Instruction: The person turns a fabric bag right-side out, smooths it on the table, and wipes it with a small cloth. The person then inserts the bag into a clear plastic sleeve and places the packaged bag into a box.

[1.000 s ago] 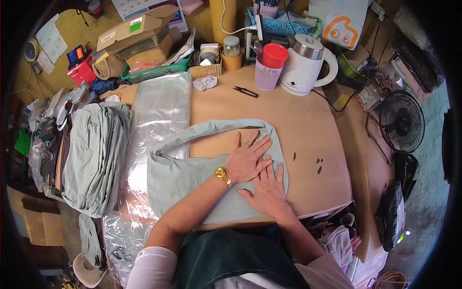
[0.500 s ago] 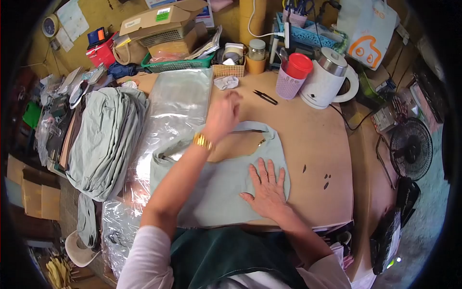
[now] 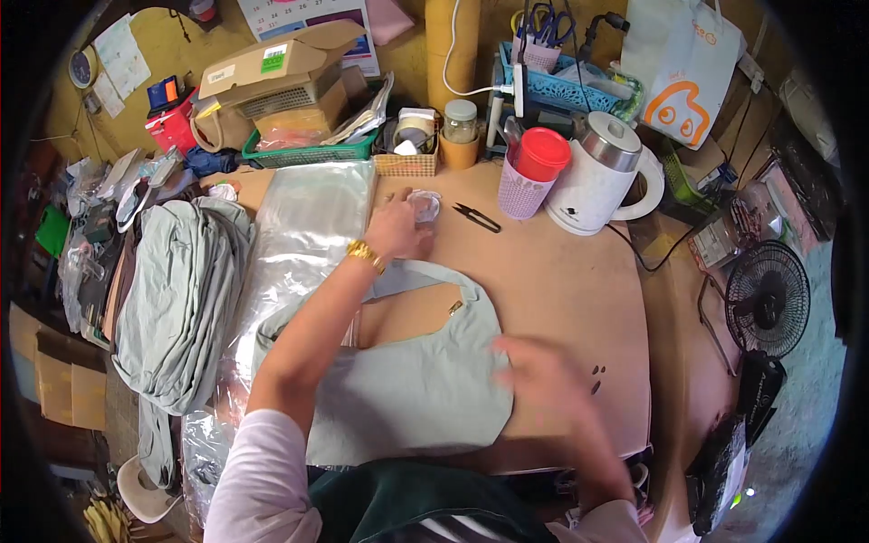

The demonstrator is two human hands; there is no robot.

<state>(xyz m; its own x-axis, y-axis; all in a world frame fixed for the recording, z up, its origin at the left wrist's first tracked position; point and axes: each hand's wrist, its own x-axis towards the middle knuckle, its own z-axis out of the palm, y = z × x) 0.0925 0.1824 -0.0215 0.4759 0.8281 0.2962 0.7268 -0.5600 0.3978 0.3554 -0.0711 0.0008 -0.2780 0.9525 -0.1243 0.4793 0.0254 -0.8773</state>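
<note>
A pale grey-green fabric bag (image 3: 412, 398) with a looped strap lies flat on the tan table, and a small gold-coloured piece (image 3: 455, 309) shows near its upper right edge. Beyond the strap, my left hand (image 3: 400, 226), with a gold band at the wrist, is at a small crumpled whitish plastic wad (image 3: 424, 204). Its fingers look apart around the wad's near left side, though some are hidden. My right hand (image 3: 543, 376) is smeared by motion at the bag's right edge, so its fingers cannot be read. Black thread snips (image 3: 477, 217) lie right of the wad.
Clear plastic sheets (image 3: 312, 213) lie left of the bag, beside a stack of folded grey-green fabric (image 3: 181, 299). At the back right stand a white kettle (image 3: 588, 185) and a lilac cup (image 3: 523, 193) with a red one in it. A fan (image 3: 769, 299) stands far right.
My left hand has come down to the crumpled wad, which has shifted slightly towards me. My right hand has left its flat rest on the bag and moved right. The view has tilted up.
</note>
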